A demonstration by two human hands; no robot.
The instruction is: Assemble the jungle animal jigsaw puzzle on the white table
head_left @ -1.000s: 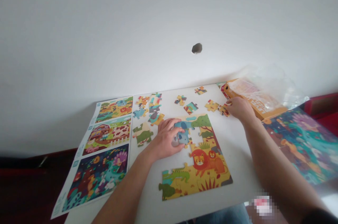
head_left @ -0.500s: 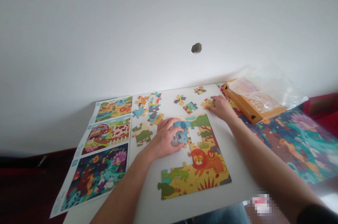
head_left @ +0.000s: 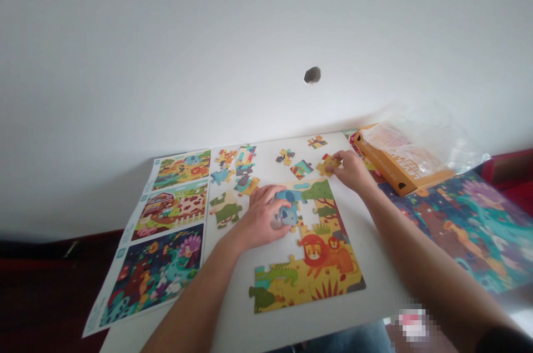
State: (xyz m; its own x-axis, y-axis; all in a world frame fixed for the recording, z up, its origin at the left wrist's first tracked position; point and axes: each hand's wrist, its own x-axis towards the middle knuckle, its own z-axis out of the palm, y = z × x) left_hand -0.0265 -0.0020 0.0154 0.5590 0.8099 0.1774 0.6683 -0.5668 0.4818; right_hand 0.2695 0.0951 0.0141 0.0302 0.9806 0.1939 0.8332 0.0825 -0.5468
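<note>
A jigsaw puzzle with lions (head_left: 328,253), partly joined, lies on the white table, with gaps in its middle and left side. My left hand (head_left: 264,217) curls over its upper left, thumb and fingers around a blue elephant puzzle piece (head_left: 288,214); the palm hides part of that area. Beyond the puzzle's top edge, my right hand (head_left: 350,169) pinches a yellow puzzle piece (head_left: 327,165) by its right side. Close by lie a teal-and-orange piece (head_left: 301,169), a yellow-and-dark piece (head_left: 285,156) and an orange piece (head_left: 317,142).
More loose pieces (head_left: 225,208) lie left of my left hand. A printed sheet (head_left: 166,236) with three pictures covers the table's left side. At right, an orange box (head_left: 387,167) with clear plastic (head_left: 441,142) stands by a dark-blue puzzle (head_left: 462,225). A wall (head_left: 208,64) rises behind.
My right fingers have drawn together on the right side of the yellow piece, which now shows more fully. My left hand stays on the elephant piece. The view has shifted slightly.
</note>
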